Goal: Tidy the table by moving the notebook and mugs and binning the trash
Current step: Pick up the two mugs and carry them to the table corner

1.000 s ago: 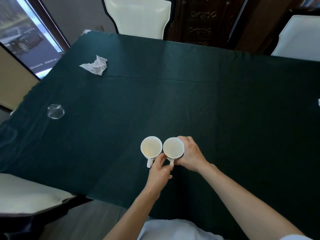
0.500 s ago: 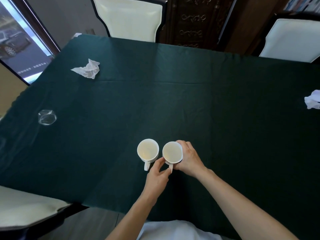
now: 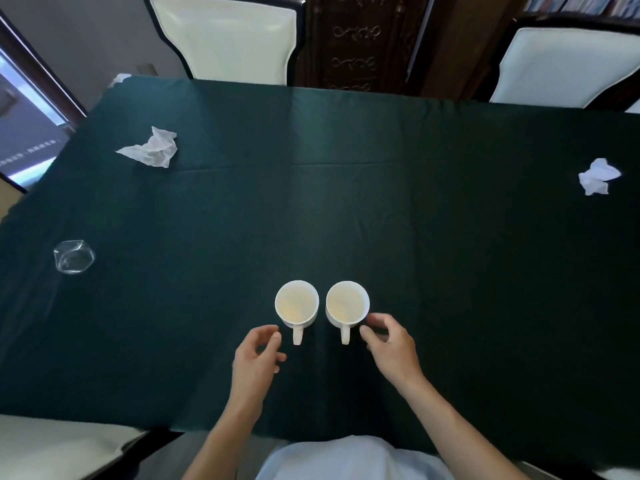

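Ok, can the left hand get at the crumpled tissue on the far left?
Probably yes, with a lean: the left hand holds nothing, and only bare cloth lies between it and the tissue.

Two white mugs, lower centre of the frame: left mug (image 3: 296, 303) and right mug (image 3: 347, 302), both upright, side by side with a narrow gap, not touching. Handles point toward the bottom edge. Insides look empty, faint yellowish tint. Trash: crumpled white tissue (image 3: 152, 148) upper left, crumpled white paper wad (image 3: 597, 176) far right, crushed clear plastic wrapper (image 3: 73, 257) at left edge. All well apart.
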`<control>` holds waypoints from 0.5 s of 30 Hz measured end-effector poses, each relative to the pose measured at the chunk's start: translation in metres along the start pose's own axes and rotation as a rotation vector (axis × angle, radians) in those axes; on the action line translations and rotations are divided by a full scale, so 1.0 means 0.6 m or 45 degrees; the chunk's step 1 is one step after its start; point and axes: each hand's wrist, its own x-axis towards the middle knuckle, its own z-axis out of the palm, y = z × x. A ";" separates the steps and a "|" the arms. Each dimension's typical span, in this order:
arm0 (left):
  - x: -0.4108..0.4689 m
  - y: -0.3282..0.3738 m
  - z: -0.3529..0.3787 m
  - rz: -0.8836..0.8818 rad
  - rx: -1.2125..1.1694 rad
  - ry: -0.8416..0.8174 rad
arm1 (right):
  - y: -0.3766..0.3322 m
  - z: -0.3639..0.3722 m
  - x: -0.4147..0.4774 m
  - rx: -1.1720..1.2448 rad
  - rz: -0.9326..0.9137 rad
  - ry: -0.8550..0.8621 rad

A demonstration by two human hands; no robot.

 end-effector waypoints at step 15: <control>0.012 -0.029 0.048 -0.039 -0.068 -0.185 | 0.002 0.100 -0.040 0.401 0.151 0.046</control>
